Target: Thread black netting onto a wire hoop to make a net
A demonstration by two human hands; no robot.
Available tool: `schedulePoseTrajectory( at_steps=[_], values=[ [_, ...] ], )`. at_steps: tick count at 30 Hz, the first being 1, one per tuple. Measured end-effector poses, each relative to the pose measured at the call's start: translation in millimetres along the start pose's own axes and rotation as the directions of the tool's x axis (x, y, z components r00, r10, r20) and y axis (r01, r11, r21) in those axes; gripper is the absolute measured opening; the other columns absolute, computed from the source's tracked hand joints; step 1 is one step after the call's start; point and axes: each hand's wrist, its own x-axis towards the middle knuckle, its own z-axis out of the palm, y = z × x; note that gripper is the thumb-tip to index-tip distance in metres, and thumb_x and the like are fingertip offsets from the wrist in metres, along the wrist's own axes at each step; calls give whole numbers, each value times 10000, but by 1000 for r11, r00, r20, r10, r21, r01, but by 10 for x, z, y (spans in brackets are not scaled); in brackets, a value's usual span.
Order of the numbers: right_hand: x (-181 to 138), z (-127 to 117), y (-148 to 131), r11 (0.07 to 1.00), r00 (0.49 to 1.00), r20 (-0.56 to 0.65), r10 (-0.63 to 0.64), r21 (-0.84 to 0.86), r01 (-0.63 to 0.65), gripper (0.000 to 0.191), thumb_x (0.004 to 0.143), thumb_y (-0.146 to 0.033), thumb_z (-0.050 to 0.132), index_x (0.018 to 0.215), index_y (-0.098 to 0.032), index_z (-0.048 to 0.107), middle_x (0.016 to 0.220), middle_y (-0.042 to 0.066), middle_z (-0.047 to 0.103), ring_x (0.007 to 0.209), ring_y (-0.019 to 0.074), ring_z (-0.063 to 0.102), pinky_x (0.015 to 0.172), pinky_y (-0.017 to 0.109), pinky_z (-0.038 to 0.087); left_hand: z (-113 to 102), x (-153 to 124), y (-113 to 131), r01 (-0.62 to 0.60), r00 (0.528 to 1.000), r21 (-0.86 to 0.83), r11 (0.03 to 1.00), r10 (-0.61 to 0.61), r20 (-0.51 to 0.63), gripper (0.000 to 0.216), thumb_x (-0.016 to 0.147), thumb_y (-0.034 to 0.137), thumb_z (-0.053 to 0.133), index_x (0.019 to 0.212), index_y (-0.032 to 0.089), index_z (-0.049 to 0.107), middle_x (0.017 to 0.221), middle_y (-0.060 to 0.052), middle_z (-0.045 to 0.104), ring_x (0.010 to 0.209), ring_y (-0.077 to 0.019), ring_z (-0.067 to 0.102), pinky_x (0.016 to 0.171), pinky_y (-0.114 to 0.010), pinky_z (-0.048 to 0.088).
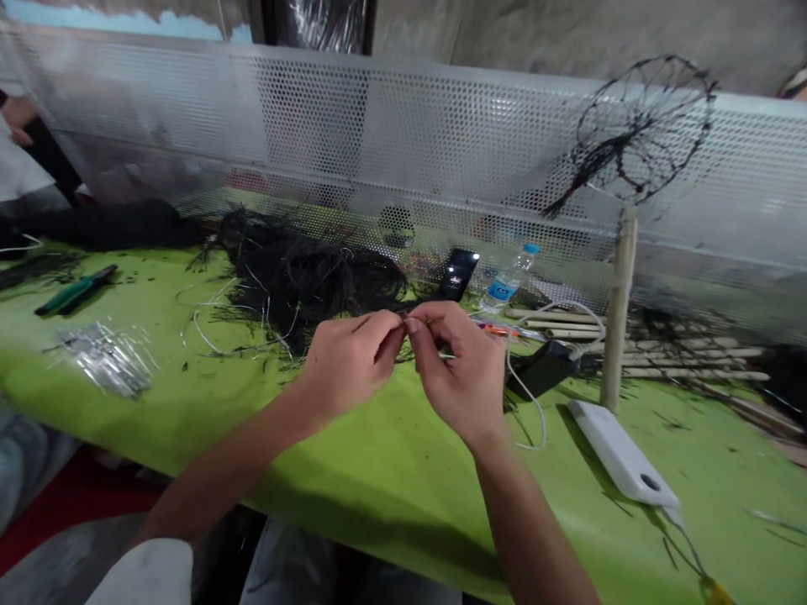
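Observation:
Over the green table my left hand and my right hand meet fingertip to fingertip. Both are closed in a pinch on a thin wire or fibre strand that is too fine to name surely. Just behind the hands lies a tangled heap of black fibres with pale wires running through it. A black object, perhaps a power bank, sits right of my right hand with a white cable looping from it.
Green-handled pliers and a clear packet of small metal pieces lie at left. A white power bank, a wooden post bearing a black wire hoop, wooden sticks, a water bottle, a phone and a perforated screen stand behind.

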Motion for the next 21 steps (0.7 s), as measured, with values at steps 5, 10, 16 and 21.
schedulePoseTrajectory(
  at_steps=[5, 10, 16, 21],
  values=[
    [-5, 82, 14, 951, 943, -143, -302, -120, 286, 92, 979, -146, 600, 1003, -231, 628, 722, -28, 678, 576, 109, 595, 578, 257, 474, -202, 128, 19, 208, 978, -329, 921, -200, 58, 82, 956, 156, 653, 891, 146, 702, 651, 45, 679, 533, -48, 581, 527, -172, 422],
    [26, 134, 90, 852, 834, -217, -507, -275, 446, 161, 934, -98, 627, 1023, -231, 630, 717, -5, 686, 579, 134, 583, 579, 286, 492, -280, 229, 7, 430, 902, -563, 706, -369, 226, 155, 964, 268, 670, 875, 153, 725, 693, 8, 690, 561, -71, 558, 492, -183, 417],
    [185, 181, 308, 691, 636, -279, -720, -380, 615, 301, 897, -65, 644, 1158, -215, 642, 656, -14, 642, 541, 135, 562, 529, 287, 457, -260, 397, -23, 476, 873, -699, 534, -380, 304, 155, 941, 224, 690, 804, 154, 709, 594, 39, 586, 505, -51, 452, 441, -169, 345],
    [312, 87, 265, 723, 694, -237, -680, -371, 583, 279, 892, -85, 688, 1151, -185, 668, 665, -16, 645, 544, 134, 546, 525, 292, 436, -128, 558, -187, 358, 929, -660, 661, -323, 181, 158, 944, 257, 696, 824, 158, 723, 636, 19, 624, 556, -76, 518, 498, -197, 408]
  ],
)
